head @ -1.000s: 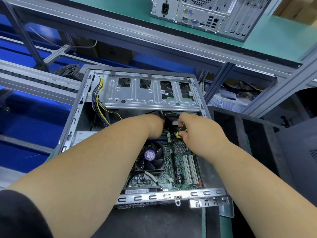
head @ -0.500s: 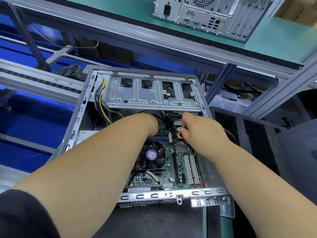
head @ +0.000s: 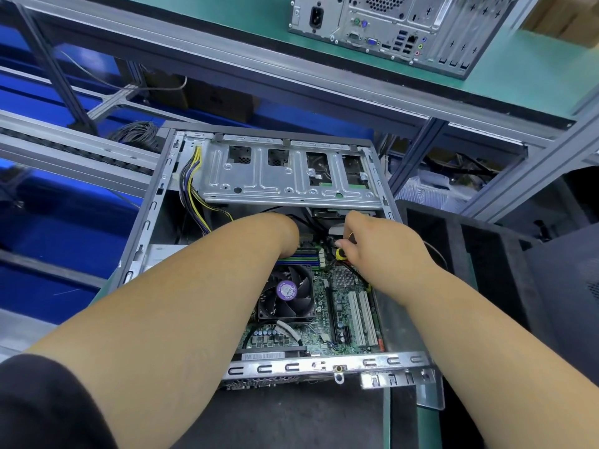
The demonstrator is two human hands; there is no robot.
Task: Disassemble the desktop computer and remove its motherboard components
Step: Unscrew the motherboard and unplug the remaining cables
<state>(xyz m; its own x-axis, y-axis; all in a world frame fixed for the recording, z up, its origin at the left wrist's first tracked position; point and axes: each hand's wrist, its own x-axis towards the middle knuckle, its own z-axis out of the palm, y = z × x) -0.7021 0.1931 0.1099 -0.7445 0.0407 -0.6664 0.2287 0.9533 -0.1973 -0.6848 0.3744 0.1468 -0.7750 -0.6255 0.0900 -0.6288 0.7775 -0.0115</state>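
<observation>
An open desktop case lies flat before me, its green motherboard exposed with a black CPU fan and white expansion slots. My left hand reaches deep under the metal drive cage, its fingers hidden above the memory sticks. My right hand hovers over the board's far right part, fingers curled, pinching a small yellow connector with cables.
A bundle of yellow and black power wires runs down the case's left side. A second computer stands on the green shelf above. Black foam trays sit to the right. A grey conveyor rail passes on the left.
My right hand has risen slightly and opened a little around the yellow connector. My left hand stays under the drive cage. The view has shifted a bit.
</observation>
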